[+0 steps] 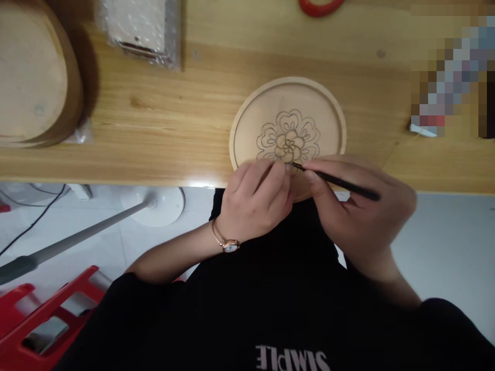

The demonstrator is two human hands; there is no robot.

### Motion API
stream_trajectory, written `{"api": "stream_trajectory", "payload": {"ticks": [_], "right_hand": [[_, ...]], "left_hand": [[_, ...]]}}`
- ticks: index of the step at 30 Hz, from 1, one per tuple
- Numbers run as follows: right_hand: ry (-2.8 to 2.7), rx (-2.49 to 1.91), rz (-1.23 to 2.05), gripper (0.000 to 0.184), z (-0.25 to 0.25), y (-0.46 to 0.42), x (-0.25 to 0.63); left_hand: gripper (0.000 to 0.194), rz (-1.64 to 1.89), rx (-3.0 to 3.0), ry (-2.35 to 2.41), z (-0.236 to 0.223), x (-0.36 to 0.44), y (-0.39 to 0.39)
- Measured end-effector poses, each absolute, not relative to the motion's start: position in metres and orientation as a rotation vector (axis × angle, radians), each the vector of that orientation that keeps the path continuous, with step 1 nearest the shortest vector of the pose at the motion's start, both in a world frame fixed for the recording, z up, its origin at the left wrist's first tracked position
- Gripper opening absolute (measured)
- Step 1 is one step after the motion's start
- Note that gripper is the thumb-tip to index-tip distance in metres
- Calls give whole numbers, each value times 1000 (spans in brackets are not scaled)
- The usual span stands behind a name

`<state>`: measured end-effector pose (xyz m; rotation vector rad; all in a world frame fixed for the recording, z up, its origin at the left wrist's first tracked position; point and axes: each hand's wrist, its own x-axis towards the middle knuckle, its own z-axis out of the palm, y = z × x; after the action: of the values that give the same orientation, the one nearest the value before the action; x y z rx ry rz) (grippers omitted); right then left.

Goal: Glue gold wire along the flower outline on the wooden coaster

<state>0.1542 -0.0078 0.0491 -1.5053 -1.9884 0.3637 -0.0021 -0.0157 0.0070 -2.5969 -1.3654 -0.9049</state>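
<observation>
The round, pale wooden tray with a raised rim (328,114) and a petal design lies across the near edge of the yellow-brown wooden table (162,118). Your left hand (257,198) curls over its near side; whether it grips cannot be told. Your right hand (363,206) pinches the slim black pen-like tool (340,181). Expect a light, stiff, smooth tray; hold its rim, clear of the tip.

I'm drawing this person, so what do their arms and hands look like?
The left hand has no glove, and a thin, gold-toned watch with a small pale dial sits at its wrist. The right hand has no glove, and no watch shows there. The short sleeves are black.
</observation>
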Motion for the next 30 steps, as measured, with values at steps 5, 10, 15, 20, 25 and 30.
{"api": "stream_trajectory", "payload": {"ticks": [5, 10, 15, 20, 25, 30], "right_hand": [[-1975, -1553, 335, 14, 52, -9, 148], [-1962, -1636, 293, 15, 56, -11, 140], [-1973, -1720, 256, 14, 59, -13, 133], [-1953, -1718, 209, 12, 58, -13, 128], [-1962, -1661, 169, 12, 55, -14, 130], [-1884, -1632, 235, 17, 55, -16, 139]], "left_hand": [[12, -913, -2568, -1374, 7, -1, -14], [11, -949, -2529, -1382, 5, 1, -15], [17, -979, -2641, -1447, 1, 0, -17], [13, -1008, -2583, -1376, 1, 0, -16], [11, -988, -2530, -1381, 2, 1, -15], [14, -994, -2555, -1369, 4, 1, -15]]}}
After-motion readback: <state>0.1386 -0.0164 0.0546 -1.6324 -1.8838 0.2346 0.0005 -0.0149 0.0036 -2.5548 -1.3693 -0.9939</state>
